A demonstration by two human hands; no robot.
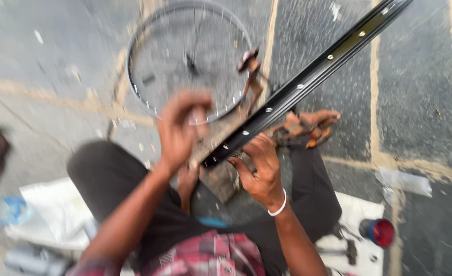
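A long black bicycle rim (307,76) with a row of spoke holes runs from upper right down to the middle. My right hand (260,171) grips its lower end from below. My left hand (179,128) is raised just left of that end, blurred by motion; its fingers are curled, and I cannot tell whether they hold anything. A block of wood or stone (220,176) stands between my knees under the rim's end.
A spoked bicycle wheel (187,59) lies on the paved ground ahead. Rusty metal parts (307,128) lie right of the rim. A red-capped can (379,231) and a hammer (346,250) rest on a white sheet at right; a plastic bottle (1,212) lies at left.
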